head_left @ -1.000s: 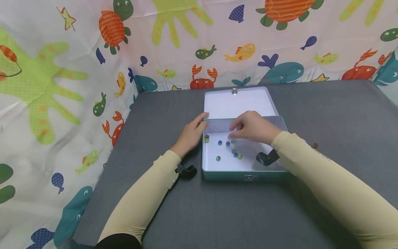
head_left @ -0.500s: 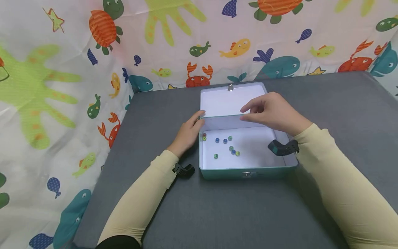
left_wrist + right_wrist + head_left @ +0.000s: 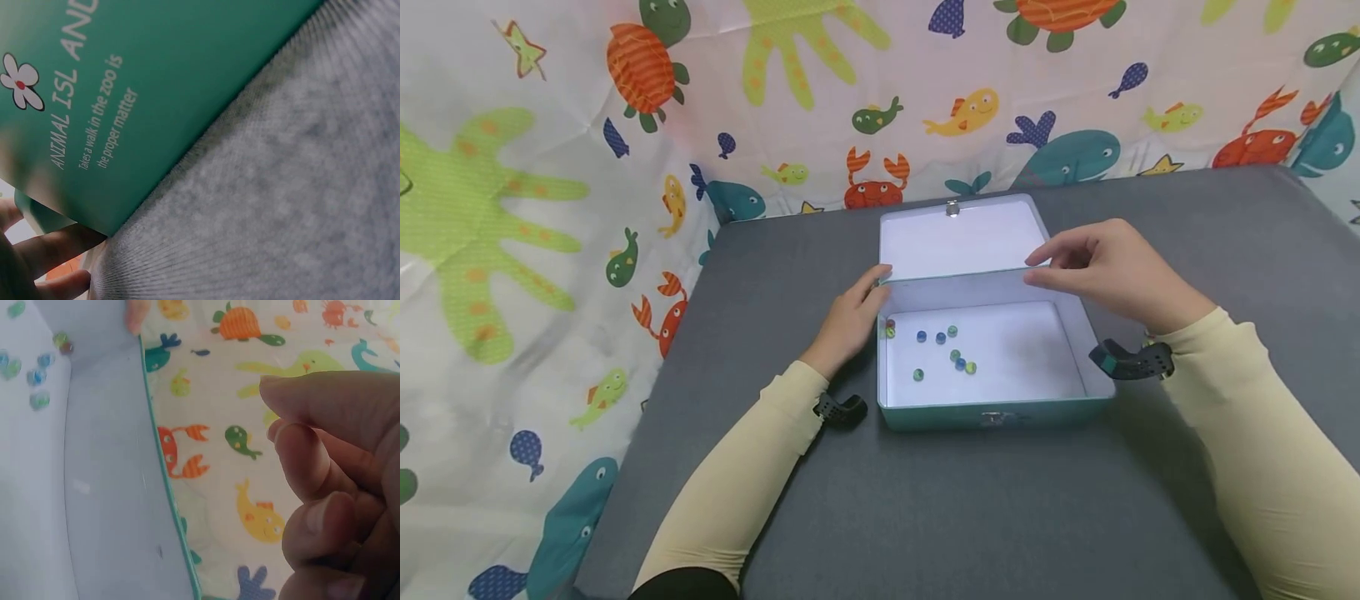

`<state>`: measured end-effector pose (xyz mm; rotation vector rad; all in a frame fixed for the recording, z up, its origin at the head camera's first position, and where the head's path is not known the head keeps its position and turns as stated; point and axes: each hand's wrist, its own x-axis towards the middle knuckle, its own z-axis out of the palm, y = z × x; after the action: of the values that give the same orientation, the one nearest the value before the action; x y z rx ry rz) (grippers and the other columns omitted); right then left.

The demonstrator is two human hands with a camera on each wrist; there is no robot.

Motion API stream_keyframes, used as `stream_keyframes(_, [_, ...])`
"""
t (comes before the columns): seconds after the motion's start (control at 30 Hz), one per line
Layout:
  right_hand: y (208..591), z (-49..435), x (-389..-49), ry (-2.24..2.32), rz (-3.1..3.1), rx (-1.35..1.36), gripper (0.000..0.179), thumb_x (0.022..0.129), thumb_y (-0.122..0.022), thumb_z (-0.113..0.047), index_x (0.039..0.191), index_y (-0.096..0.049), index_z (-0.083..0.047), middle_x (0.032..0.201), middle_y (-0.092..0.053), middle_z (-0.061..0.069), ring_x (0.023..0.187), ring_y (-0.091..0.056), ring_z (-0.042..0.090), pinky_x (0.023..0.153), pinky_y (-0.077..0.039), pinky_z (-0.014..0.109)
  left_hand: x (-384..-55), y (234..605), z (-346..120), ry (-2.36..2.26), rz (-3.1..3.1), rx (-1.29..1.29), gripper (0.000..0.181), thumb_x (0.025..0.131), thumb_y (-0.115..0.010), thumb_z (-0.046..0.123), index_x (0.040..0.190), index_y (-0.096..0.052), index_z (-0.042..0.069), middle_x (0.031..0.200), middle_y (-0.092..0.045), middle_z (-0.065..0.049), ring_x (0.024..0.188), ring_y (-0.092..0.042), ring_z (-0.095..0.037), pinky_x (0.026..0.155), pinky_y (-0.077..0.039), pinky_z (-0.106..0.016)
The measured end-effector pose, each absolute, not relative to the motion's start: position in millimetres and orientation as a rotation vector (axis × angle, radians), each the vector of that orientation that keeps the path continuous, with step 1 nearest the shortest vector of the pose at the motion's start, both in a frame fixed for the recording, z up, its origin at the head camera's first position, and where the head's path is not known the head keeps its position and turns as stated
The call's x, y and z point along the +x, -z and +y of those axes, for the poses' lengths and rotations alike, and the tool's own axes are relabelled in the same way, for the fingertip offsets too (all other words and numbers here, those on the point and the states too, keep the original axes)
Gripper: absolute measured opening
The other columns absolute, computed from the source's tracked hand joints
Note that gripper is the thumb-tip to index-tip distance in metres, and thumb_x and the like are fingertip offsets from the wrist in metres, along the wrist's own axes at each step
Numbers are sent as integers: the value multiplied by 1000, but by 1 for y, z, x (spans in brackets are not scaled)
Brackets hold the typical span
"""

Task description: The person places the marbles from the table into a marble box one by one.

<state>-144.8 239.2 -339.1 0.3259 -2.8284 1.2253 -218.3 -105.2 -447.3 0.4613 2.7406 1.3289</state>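
Observation:
A green tin box with a white inside stands with its lid thrown back. Several blue, green and yellow glass marbles lie on the left half of its floor; two more sit close together by the left wall. My left hand holds the box's back left corner, fingers reaching behind it in the left wrist view. Above the back right rim hovers my right hand, thumb and forefinger apart. No object shows between its fingers in the right wrist view.
A grey cloth covers the table. Behind and to the left hangs a white curtain printed with sea animals. Dark straps are worn at both wrists. Printed lettering marks the box's side.
From low over the marbles, my right hand has risen and moved right to the back right rim. The left hand stays at the corner, and the marbles look unmoved in the box.

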Motion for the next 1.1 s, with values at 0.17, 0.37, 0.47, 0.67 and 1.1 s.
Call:
stream_keyframes(0.17, [337, 258, -138, -1174, -2814, 253, 26, 91, -84, -28, 111, -82, -11, 76, -66, 7, 68, -53, 22, 52, -40, 30, -218, 447, -105, -1347, 2723, 462, 55, 107, -40, 53, 159, -46, 33, 159, -52, -6, 143, -51, -28, 117, -38, -56])
stream_keyframes(0.37, [337, 282, -135, -1170, -2791, 186, 28, 93, -82, -30, 114, -81, -11, 79, -70, 3, 73, -54, 20, 55, -43, 28, -219, 448, -104, -1353, 2716, 461, 55, 108, -40, 52, 159, -45, 34, 159, -51, -5, 142, -51, -28, 117, -39, -55])
stream_keyframes(0.47, [338, 293, -133, -1156, -2789, 150, 31, 94, -82, -34, 115, -81, -11, 82, -72, -2, 77, -56, 18, 60, -45, 25, -219, 447, -103, -1350, 2722, 458, 54, 108, -40, 52, 159, -45, 35, 159, -51, -4, 143, -50, -27, 117, -39, -54])
stream_keyframes(0.67, [342, 312, -125, -1110, -2822, 70, 35, 94, -80, -40, 116, -81, -13, 87, -75, -4, 82, -59, 17, 63, -48, 22, -219, 446, -102, -1335, 2716, 463, 55, 108, -40, 54, 159, -44, 35, 160, -50, -3, 144, -49, -26, 118, -38, -55])
stream_keyframes(1.1, [364, 338, -121, -1036, -2936, -25, 45, 95, -76, -47, 121, -78, -10, 102, -74, 12, 85, -59, 19, 63, -50, 27, -220, 449, -104, -1345, 2725, 453, 56, 107, -40, 55, 159, -46, 35, 160, -50, 2, 147, -46, -23, 119, -36, -53])
